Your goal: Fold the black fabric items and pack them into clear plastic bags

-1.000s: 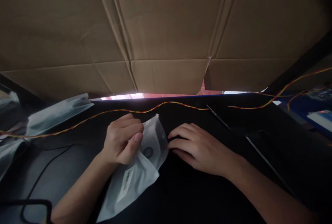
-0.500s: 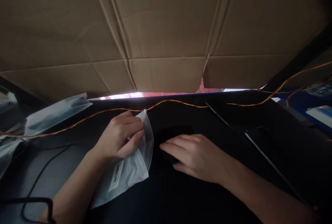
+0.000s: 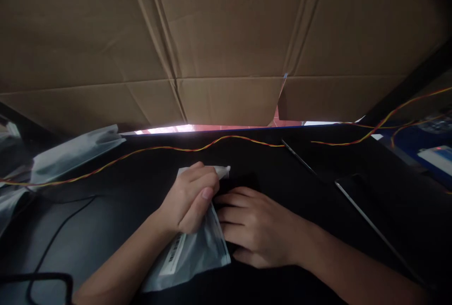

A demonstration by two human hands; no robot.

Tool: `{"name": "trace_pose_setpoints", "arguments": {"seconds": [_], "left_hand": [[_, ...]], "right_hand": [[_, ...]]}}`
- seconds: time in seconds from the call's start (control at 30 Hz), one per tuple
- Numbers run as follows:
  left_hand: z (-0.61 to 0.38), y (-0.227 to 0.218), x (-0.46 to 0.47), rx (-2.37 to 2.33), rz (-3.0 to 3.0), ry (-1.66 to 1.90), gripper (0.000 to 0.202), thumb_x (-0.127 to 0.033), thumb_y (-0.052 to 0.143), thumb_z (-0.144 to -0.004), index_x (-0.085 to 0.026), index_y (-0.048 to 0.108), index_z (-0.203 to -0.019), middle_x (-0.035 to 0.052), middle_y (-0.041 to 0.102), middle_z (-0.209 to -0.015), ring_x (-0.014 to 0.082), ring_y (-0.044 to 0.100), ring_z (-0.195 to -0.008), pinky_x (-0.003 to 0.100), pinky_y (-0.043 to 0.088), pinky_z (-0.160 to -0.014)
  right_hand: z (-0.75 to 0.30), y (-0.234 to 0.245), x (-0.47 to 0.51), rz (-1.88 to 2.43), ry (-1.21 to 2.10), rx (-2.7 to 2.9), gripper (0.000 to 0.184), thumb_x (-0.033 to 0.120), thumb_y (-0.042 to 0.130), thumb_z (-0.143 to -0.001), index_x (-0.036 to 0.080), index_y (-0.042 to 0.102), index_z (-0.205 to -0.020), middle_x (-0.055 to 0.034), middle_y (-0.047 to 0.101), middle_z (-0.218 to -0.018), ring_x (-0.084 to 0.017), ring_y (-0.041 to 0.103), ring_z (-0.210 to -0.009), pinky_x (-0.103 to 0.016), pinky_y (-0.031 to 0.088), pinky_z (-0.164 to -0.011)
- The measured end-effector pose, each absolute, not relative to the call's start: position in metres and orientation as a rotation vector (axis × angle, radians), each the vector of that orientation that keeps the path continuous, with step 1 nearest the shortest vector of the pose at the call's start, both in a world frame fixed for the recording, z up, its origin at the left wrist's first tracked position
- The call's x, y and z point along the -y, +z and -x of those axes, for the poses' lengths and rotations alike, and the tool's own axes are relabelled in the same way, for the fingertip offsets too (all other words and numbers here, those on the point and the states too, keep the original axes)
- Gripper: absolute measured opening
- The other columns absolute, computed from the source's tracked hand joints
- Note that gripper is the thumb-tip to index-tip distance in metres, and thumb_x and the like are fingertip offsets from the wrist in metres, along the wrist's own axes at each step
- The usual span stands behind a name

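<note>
Frosted plastic: left hand (image 3: 194,199) grips one bag (image 3: 206,248), right hand (image 3: 259,229) close by.

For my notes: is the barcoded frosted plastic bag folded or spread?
Partly spread: the frosted plastic bag is bunched in the left hand, but below it fans out, showing the barcode label.

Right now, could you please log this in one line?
left hand: gripping translucent bag; right hand: beside bag, hold unclear; twisted wire: beyond hands

Left hand (image 3: 193,199) and right hand (image 3: 257,229) are bare, with slender, uncovered forearms (image 3: 337,258) and a seemingly short thumbnail (image 3: 207,193).
</note>
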State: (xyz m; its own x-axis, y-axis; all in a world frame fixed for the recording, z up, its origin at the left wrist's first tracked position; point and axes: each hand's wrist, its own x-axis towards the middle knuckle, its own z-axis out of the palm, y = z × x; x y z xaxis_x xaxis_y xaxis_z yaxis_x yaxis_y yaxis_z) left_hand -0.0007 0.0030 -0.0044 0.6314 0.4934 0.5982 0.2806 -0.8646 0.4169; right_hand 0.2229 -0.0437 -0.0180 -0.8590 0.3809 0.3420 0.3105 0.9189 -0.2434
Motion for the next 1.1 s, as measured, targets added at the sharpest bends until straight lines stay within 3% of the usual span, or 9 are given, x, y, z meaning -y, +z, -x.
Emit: {"name": "trace_pose_setpoints", "arguments": {"seconds": [0.2,0.37,0.5,0.63,0.73,0.83,0.93,1.1], "left_hand": [[-0.011,0.0,0.004,-0.405,-2.621,0.846,0.032,-0.029,0.031,-0.108,-0.023,0.048,-0.081,0.0029,0.057,-0.075,0.0209,0.051,-0.067,0.039,0.041,-0.069],[-0.021,0.001,0.013,-0.396,-2.549,0.88,0.026,-0.025,0.033,-0.105,-0.023,0.047,-0.083,0.0029,0.056,-0.075,0.021,0.049,-0.068,0.041,0.04,-0.069],[-0.021,0.004,0.014,-0.328,-2.368,0.844,0.03,-0.036,0.037,-0.109,-0.023,0.05,-0.086,0.0018,0.057,-0.075,0.0204,0.053,-0.07,0.038,0.043,-0.07],[-0.009,0.012,0.005,-0.424,-2.302,0.712,0.027,-0.043,0.051,-0.105,-0.02,0.063,-0.113,0.0067,0.07,-0.095,0.0232,0.066,-0.085,0.038,0.053,-0.078],[0.003,0.01,-0.007,-0.561,-2.397,0.64,0.04,-0.039,0.059,-0.102,-0.021,0.062,-0.138,0.0119,0.075,-0.124,0.0288,0.072,-0.11,0.044,0.057,-0.095],[0.012,0.0,-0.017,-0.571,-2.458,0.573,0.06,-0.047,0.064,-0.102,-0.023,0.052,-0.155,0.0169,0.062,-0.155,0.0357,0.06,-0.142,0.056,0.049,-0.117],[0.013,-0.009,-0.019,-0.542,-2.486,0.465,0.076,-0.058,0.066,-0.1,-0.021,0.045,-0.163,0.0183,0.05,-0.166,0.0395,0.044,-0.156,0.066,0.033,-0.129],[0.001,-0.003,-0.008,-0.423,-2.416,0.32,0.088,-0.063,0.069,-0.096,-0.022,0.039,-0.168,0.0127,0.042,-0.171,0.0379,0.039,-0.159,0.06,0.021,-0.136]], "right_hand": [[-0.21,-0.026,0.05,0.638,0.395,2.467,0.019,0.026,0.063,-0.1,0.015,0.075,-0.111,-0.0118,0.08,-0.111,-0.027,0.071,-0.112,-0.042,0.052,-0.112],[-0.202,-0.027,0.051,0.582,0.638,2.495,0.024,0.028,0.067,-0.092,0.018,0.073,-0.113,-0.0115,0.08,-0.114,-0.029,0.07,-0.119,-0.041,0.053,-0.11],[-0.208,-0.024,0.049,0.485,0.823,2.57,0.024,0.022,0.064,-0.09,0.02,0.073,-0.112,-0.009,0.08,-0.117,-0.028,0.069,-0.122,-0.04,0.053,-0.109],[-0.219,-0.015,0.045,0.549,0.94,2.506,0.02,0.027,0.065,-0.094,0.019,0.075,-0.11,-0.0083,0.081,-0.109,-0.026,0.074,-0.113,-0.037,0.058,-0.098],[-0.233,-0.007,0.038,0.603,0.912,2.419,0.03,0.035,0.071,-0.097,0.019,0.073,-0.122,-0.0101,0.077,-0.128,-0.027,0.069,-0.126,-0.042,0.051,-0.113],[-0.243,-0.003,0.032,0.729,0.832,2.432,0.049,0.035,0.071,-0.098,0.023,0.063,-0.145,-0.0104,0.067,-0.15,-0.027,0.058,-0.144,-0.047,0.04,-0.125],[-0.24,-0.007,0.034,0.766,0.786,2.501,0.059,0.03,0.071,-0.097,0.023,0.056,-0.154,-0.012,0.063,-0.155,-0.029,0.056,-0.145,-0.048,0.041,-0.124],[-0.212,-0.027,0.045,0.45,0.801,2.491,0.048,0.031,0.069,-0.094,0.022,0.066,-0.141,-0.0105,0.073,-0.14,-0.03,0.067,-0.13,-0.044,0.048,-0.116]]}}
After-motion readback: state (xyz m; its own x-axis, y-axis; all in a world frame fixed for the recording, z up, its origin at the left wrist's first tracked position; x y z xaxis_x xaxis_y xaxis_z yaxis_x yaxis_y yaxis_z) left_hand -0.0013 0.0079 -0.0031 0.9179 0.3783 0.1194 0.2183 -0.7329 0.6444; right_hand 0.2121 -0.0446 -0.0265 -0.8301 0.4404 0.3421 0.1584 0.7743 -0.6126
